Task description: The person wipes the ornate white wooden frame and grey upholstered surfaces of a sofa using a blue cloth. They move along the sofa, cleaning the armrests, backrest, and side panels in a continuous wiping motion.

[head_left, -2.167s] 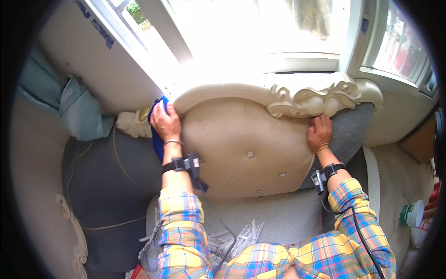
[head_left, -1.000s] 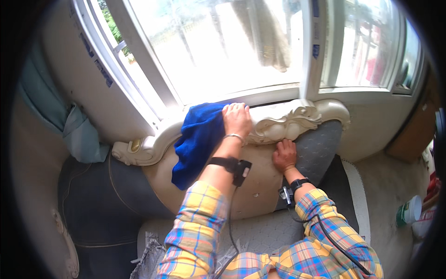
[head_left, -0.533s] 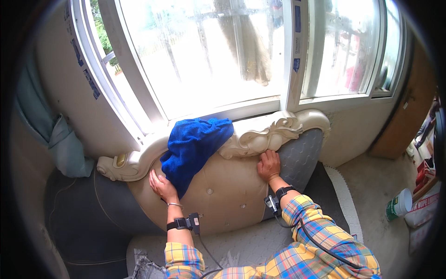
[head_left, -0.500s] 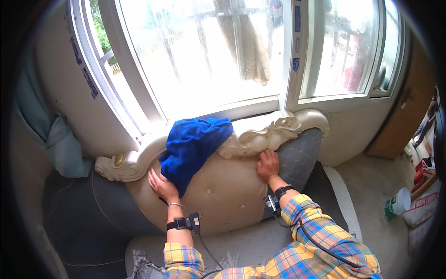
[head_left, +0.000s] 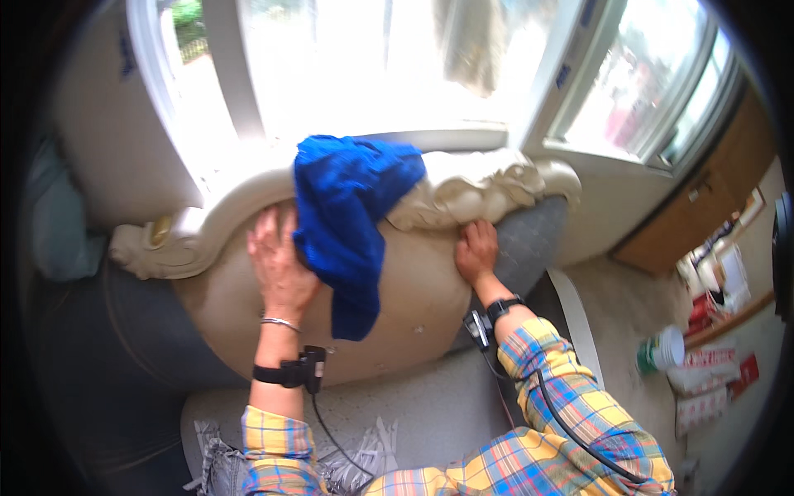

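A padded beige headboard [head_left: 389, 289] with button tufts leans below the window, topped by a cream carved trim [head_left: 471, 190] with scrolls. Draped over the trim's middle is a blue cloth [head_left: 343, 223], its lower end hanging down across the padding. My left hand [head_left: 279, 260] lies on the padding just left of the cloth, fingers spread and pointing up toward the trim. At the lower edge of the carving, my right hand [head_left: 477, 250] has its fingers curled against the headboard; the fingertips are partly hidden. Both wrists carry black straps with small devices.
Behind the headboard stands a white-framed window [head_left: 389, 74]. Grey upholstery [head_left: 107, 355] lies at left under a pale blue curtain [head_left: 62, 223]. At right are a white bucket [head_left: 662, 349], bags [head_left: 703, 368] and a wooden door [head_left: 695, 198]. A cable runs along my right sleeve.
My left hand has slid up the padding and spread its fingers. More of the cloth's lower end now shows hanging. The right hand stays at the carving; the view has tilted.
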Motion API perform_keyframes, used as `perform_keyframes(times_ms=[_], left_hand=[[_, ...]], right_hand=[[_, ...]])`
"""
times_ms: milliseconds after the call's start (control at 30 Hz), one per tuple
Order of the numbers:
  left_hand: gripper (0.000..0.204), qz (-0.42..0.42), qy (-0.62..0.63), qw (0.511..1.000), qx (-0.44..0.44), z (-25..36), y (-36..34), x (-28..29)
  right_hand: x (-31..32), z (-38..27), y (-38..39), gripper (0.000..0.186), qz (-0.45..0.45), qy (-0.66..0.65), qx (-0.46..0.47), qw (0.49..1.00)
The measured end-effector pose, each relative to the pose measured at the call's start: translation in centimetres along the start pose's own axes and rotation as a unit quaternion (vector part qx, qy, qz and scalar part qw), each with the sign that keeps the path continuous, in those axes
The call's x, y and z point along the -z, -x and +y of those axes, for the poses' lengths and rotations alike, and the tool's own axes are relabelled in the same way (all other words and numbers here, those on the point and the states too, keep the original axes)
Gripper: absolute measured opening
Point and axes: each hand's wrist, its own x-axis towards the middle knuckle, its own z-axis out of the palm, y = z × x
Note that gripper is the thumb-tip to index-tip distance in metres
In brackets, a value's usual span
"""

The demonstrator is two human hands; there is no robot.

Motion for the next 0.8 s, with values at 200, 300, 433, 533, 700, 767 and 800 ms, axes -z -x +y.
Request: perform_keyframes(times_ms=[200,300,433,533,700,767,800], left_hand=[[0.053,0.128,-0.028,0.983,-0.127,-0.4,-0.2,-2.8],[0.065,0.120,-0.007,0.979,-0.162,-1.5,-0.5,-3.0],[0.070,0.199,0.073,0.961,-0.178,-1.5,0.2,-3.4],[0.073,0.216,0.082,0.964,-0.134,-1.0,0.9,-3.2],[0.068,0.212,0.045,0.973,-0.080,-0.4,1.1,-2.4],[0.066,0.213,0.041,0.974,-0.068,-0.3,1.2,-2.3],[0.065,0.206,0.045,0.975,-0.071,-0.4,1.3,-2.3]], right_hand=[[-0.6,2.1,-0.2,0.010,0.025,0.006,0.060,0.998],[-0.7,2.6,-0.4,0.006,0.040,-0.004,-0.004,0.999],[-0.5,1.9,-0.1,0.006,0.033,-0.004,0.037,0.999],[-0.1,0.7,-0.3,0.006,0.026,-0.008,0.030,0.999],[0.4,-0.5,-0.5,0.006,0.014,-0.015,0.018,1.000],[0.3,-0.3,-0.3,0.007,0.007,-0.013,0.009,1.000],[0.3,-0.1,-0.1,0.007,0.000,-0.013,0.008,1.000]])
